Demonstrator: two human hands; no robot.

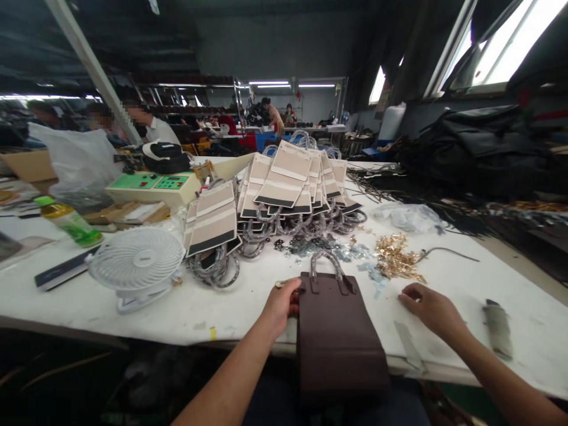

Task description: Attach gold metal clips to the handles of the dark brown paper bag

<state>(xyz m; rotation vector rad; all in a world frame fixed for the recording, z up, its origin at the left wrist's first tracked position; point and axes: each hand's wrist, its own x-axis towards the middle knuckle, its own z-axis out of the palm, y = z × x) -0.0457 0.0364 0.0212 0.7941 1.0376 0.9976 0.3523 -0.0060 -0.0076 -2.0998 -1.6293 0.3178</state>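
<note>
Left hand (280, 307): grasping brown panel (339, 331), upper left edge; panel overhangs near edge of table (239, 305). Gold fittings (394, 257): heaped. Right hand (429, 306): fingers curled near them (anything held, cannot tell). Step, apparently: steadying the panel; next move calls for firm left grip.

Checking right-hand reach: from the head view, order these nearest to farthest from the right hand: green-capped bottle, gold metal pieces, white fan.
From the right hand:
1. Gold metal pieces: just beyond it.
2. White fan: well to the left.
3. Green-capped bottle: farther left, beyond the fan.
</note>
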